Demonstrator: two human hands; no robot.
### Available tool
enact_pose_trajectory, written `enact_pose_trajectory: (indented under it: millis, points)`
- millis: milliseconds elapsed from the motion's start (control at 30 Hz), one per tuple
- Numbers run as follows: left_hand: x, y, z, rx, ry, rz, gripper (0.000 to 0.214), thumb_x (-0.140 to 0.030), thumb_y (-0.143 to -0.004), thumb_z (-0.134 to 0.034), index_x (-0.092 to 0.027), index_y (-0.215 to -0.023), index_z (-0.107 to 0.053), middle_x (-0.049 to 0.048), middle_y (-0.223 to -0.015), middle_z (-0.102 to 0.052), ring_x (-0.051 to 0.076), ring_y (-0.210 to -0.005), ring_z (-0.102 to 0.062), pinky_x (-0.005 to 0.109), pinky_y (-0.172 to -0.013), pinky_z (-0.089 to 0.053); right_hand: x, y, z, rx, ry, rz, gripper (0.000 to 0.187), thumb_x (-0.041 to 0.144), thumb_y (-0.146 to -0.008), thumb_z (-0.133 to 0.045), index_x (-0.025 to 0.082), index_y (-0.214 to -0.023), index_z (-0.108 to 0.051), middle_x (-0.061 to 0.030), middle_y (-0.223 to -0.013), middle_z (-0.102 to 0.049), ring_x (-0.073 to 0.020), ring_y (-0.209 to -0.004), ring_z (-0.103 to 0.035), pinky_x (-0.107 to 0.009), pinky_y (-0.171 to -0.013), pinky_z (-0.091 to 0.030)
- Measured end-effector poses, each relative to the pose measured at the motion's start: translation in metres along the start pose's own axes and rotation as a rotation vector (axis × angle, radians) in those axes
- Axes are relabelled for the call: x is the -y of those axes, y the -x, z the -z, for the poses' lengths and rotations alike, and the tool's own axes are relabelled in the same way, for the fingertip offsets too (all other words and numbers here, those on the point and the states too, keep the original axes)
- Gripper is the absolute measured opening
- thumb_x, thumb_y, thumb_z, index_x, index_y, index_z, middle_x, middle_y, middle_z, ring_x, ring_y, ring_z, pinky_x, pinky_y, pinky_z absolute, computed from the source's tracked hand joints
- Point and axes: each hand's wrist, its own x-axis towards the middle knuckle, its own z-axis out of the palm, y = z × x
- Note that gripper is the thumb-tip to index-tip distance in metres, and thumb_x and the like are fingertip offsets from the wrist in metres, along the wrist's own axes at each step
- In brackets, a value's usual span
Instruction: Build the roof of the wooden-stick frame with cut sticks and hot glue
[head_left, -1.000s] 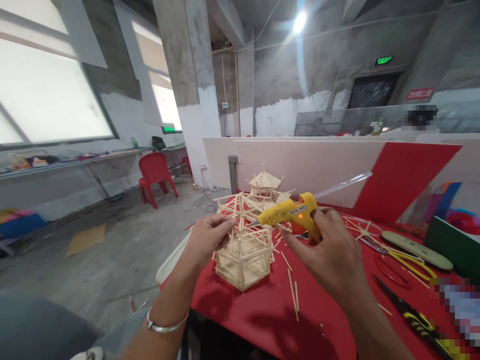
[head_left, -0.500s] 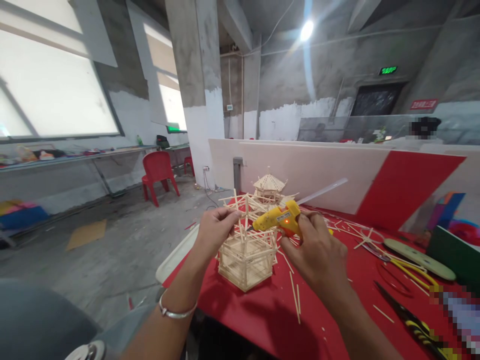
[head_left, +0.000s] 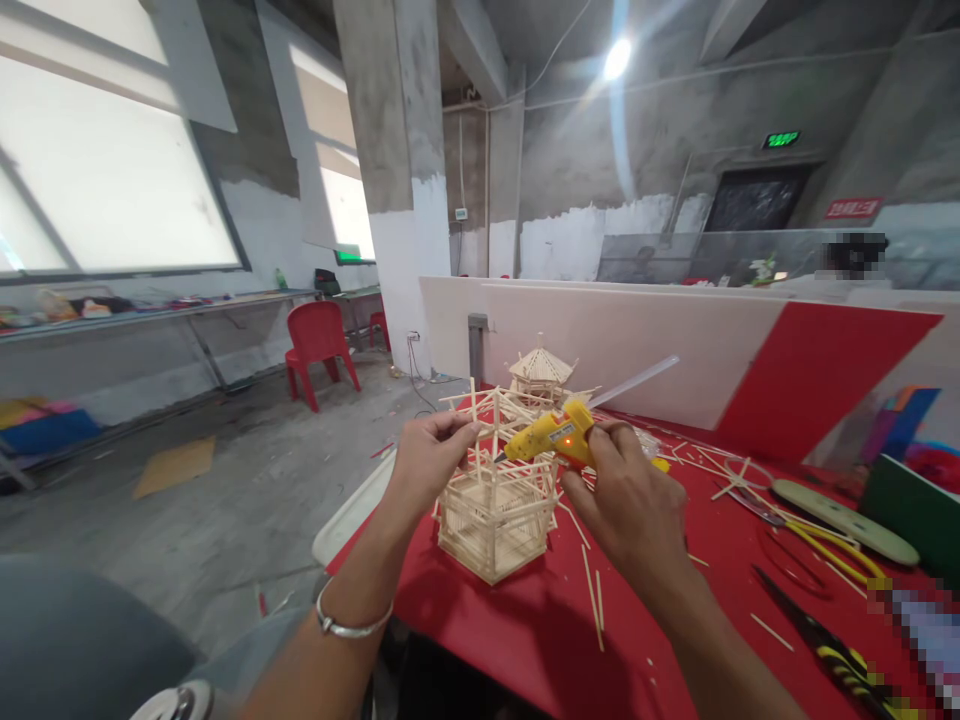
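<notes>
Head view: left hand (head_left: 429,462) pinching upright, slender pale wooden stick (head_left: 473,396); right hand (head_left: 636,490) gripping yellow plastic glue gun (head_left: 547,436), its long axis slanting down-left stickward.

A yellow glue gun (head_left: 553,434) slants down toward an upright stick frame (head_left: 492,540).

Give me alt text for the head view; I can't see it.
The right hand holds a yellow glue gun, nozzle close to a many-sided stick frame, while the left hand pinches a thin stick at its upper part. A red tabletop lies beneath, with a roofed stick model behind and scissors to the right.
</notes>
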Motion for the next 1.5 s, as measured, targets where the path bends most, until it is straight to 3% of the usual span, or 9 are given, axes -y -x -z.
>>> enact_pose_trajectory:
  millis: [400, 800, 1033, 1167, 1500]
  points:
    - [-0.002, -0.002, -0.002, 0.017, -0.04, 0.002, 0.024, -0.035, -0.071, -0.066, -0.012, -0.076, -0.072, -0.0043, -0.047, -0.052, 0.006, -0.04, -0.042, 0.018, -0.038, -0.029, -0.004, -0.001, -0.004, -0.003, 0.014, 0.004, 0.028, 0.032, -0.086, -0.054, 0.018, -0.111, -0.056, -0.0065, -0.112, -0.062, -0.0184, -0.075, -0.062, -0.027, -0.05, -0.025]
    - [-0.008, -0.001, -0.003, 0.056, -0.141, 0.017, 0.022, -0.035, -0.071, -0.063, -0.014, -0.064, -0.067, -0.0046, -0.047, -0.05, 0.007, -0.041, -0.043, 0.018, -0.04, -0.03, -0.005, -0.006, -0.004, -0.019, -0.028, 0.01, 0.027, 0.032, -0.087, -0.055, 0.018, -0.109, -0.057, -0.005, -0.109, -0.063, -0.0176, -0.075, -0.061, -0.027, -0.052, -0.024]
    - [-0.006, -0.004, -0.005, 0.14, -0.212, 0.023, 0.025, -0.033, -0.072, -0.06, -0.015, -0.054, -0.059, -0.005, -0.041, -0.046, 0.007, -0.038, -0.04, 0.018, -0.039, -0.029, -0.003, -0.033, 0.001, -0.107, 0.003, -0.114, 0.031, 0.038, -0.088, -0.054, 0.017, -0.11, -0.057, -0.0083, -0.114, -0.062, -0.0162, -0.069, -0.058, -0.027, -0.051, -0.018]
    - [-0.005, -0.006, -0.005, 0.15, -0.251, 0.024, 0.021, -0.028, -0.069, -0.058, -0.015, -0.052, -0.059, -0.0049, -0.042, -0.045, 0.007, -0.039, -0.041, 0.018, -0.039, -0.029, 0.005, -0.05, -0.003, -0.122, 0.008, -0.098, 0.029, 0.032, -0.087, -0.054, 0.015, -0.11, -0.058, -0.0109, -0.115, -0.061, -0.0158, -0.068, -0.057, -0.028, -0.051, -0.015]
    - [-0.005, -0.008, -0.004, 0.116, -0.277, 0.027, 0.021, -0.028, -0.067, -0.057, -0.016, -0.05, -0.058, -0.0048, -0.041, -0.046, 0.007, -0.038, -0.039, 0.019, -0.04, -0.029, 0.01, -0.058, -0.012, -0.187, 0.0, -0.042, 0.029, 0.026, -0.086, -0.052, 0.014, -0.111, -0.058, -0.0128, -0.114, -0.06, -0.0157, -0.07, -0.058, -0.029, -0.052, -0.027]
